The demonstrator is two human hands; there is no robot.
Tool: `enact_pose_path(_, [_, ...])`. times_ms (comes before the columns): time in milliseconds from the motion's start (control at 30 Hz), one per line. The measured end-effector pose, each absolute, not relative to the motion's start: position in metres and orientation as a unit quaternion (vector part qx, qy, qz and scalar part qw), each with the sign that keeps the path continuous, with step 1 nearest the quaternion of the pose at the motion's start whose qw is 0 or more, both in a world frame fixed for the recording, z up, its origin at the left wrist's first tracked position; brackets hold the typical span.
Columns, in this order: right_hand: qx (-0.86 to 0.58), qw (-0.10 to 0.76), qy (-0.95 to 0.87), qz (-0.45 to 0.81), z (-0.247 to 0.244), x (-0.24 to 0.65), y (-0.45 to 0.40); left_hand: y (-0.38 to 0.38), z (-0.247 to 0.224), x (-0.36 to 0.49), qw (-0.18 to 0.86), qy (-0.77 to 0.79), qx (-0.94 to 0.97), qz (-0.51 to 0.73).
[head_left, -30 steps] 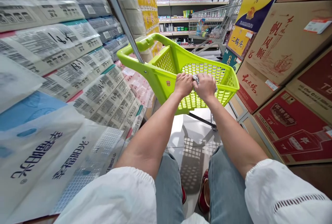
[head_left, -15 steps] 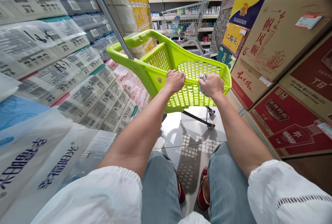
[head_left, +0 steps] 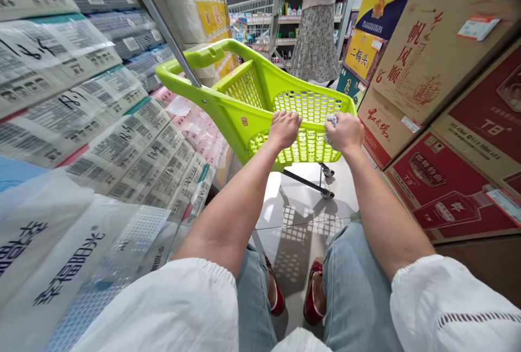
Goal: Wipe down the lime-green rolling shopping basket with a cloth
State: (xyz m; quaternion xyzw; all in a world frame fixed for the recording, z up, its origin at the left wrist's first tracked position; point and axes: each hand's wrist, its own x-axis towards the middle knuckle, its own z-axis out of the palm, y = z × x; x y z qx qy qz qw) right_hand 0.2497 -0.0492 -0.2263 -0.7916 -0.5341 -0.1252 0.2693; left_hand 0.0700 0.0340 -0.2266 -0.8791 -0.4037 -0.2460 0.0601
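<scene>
The lime-green shopping cart (head_left: 228, 115) stood on the tiled floor (head_left: 268, 216) just ahead of the person's knees, its handle end to the left and its perforated basket end to the right, with two casters showing below. The left hand (head_left: 286, 129) lay at the near rim of the basket, about midway along it, the fingers bent and their tips hidden, so I could not tell whether they gripped the plastic. The right hand (head_left: 345, 132) was near the right-end corner of the basket, its fingers clenched on a grey-and-white cloth (head_left: 331, 124) that bulged out on the left of the fist. The two hands were apart. A metal pole (head_left: 160, 20) slanted up in front of the cart's handle. Plastic-wrapped packs (head_left: 126, 145), some with handwritten prices, were stacked along the left; taller yellow packs (head_left: 207, 10) stood behind the handle. On the right rose printed cartons, a tan one (head_left: 427, 53) above a red one (head_left: 443, 178). Beyond the cart, another person in a patterned skirt (head_left: 317, 42) stood beside a wire cart (head_left: 254, 10), before shelves of small goods. Red shoes (head_left: 277, 297) showed on the floor below the jeans (head_left: 354, 276).
</scene>
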Motion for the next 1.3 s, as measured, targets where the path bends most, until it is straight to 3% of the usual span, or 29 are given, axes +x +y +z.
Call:
enact_pose_path(133, [-0.813,0.278,-0.495,-0.13,-0.231,0.257,-0.05,0.032,-0.229,0.08,0.055,-0.421,-0.867,-0.261])
enact_pose_path(367, [-0.725,0.283,-0.61,-0.147,-0.222,0.186,-0.037,0.028,-0.23,0.081,0.039,-0.422,-0.87,-0.252])
enact_pose_path(700, [-0.803,0.27,-0.513,-0.134,-0.229,0.25,-0.048,0.023,-0.227,0.079,0.035,-0.427,-0.864,-0.263])
enact_pose_path(967, [-0.718,0.279,-0.62,-0.148,-0.224,0.186,-0.033,0.025,-0.228,0.076,0.047,-0.432,-0.866,-0.248])
enact_pose_path(1300, [-0.782,0.281,-0.546,-0.104,-0.225,0.252,-0.049,0.036,-0.225,0.068,0.029,-0.409,-0.876,-0.254])
